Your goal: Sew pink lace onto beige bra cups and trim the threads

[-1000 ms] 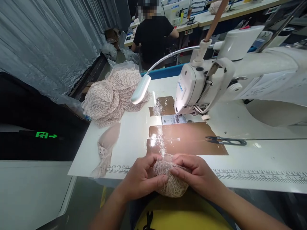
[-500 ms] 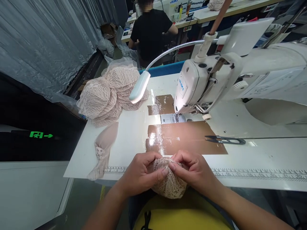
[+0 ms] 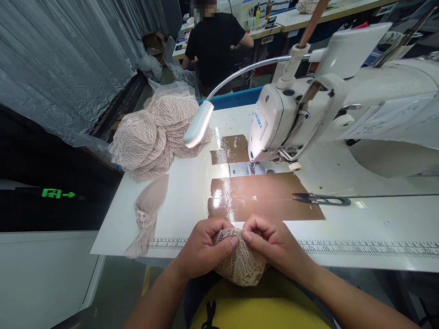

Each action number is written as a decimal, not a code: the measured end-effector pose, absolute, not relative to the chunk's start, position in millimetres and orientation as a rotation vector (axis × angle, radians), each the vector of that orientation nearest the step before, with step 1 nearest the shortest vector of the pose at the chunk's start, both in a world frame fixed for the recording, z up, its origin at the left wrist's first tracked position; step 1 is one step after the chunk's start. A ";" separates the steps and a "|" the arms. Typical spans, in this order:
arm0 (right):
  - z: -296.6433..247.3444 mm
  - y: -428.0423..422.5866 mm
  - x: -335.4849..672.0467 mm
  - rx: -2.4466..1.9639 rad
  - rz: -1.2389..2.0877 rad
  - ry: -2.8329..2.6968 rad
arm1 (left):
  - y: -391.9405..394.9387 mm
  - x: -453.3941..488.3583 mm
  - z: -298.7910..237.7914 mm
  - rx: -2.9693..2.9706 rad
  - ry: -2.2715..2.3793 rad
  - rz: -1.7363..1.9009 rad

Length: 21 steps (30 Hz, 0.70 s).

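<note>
A beige lace fabric piece, rounded like a cup, hangs at the table's front edge between my two hands. My left hand pinches its upper left edge between thumb and fingers. At the upper right, my right hand grips the same edge, thumb on top. Both thumbs lie close together over the lace, and the fingertips underneath are hidden. Just beyond my hands lies brown tape stuck on the white table, with dark thread snips resting across its right end.
A white sewing machine stands behind the tape, with a bendable lamp to its left. Stacked lace cups fill the table's back left, and a sheer fabric piece lies in front of them. A person sits beyond.
Both hands keep hold of the lace piece. The thumbs have shifted slightly, and the right fingers have moved a little left. The rest of the table looks the same.
</note>
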State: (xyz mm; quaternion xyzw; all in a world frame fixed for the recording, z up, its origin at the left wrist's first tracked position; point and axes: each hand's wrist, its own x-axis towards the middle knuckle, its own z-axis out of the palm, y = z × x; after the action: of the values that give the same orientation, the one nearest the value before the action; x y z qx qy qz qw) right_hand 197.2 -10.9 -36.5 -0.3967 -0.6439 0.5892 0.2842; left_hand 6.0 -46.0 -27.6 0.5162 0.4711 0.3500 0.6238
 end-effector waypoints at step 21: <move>-12.5 5.7 216.7 -0.825 1.813 -1.860 | -30.6 13.0 -14.3 1.116 0.818 0.679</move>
State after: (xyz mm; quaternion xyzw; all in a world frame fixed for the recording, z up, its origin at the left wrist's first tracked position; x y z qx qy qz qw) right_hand 216.7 5.7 -12.5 -0.2961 -0.6678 0.6508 0.2068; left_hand 13.0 -30.6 -14.3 0.5044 0.3696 0.3067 0.7176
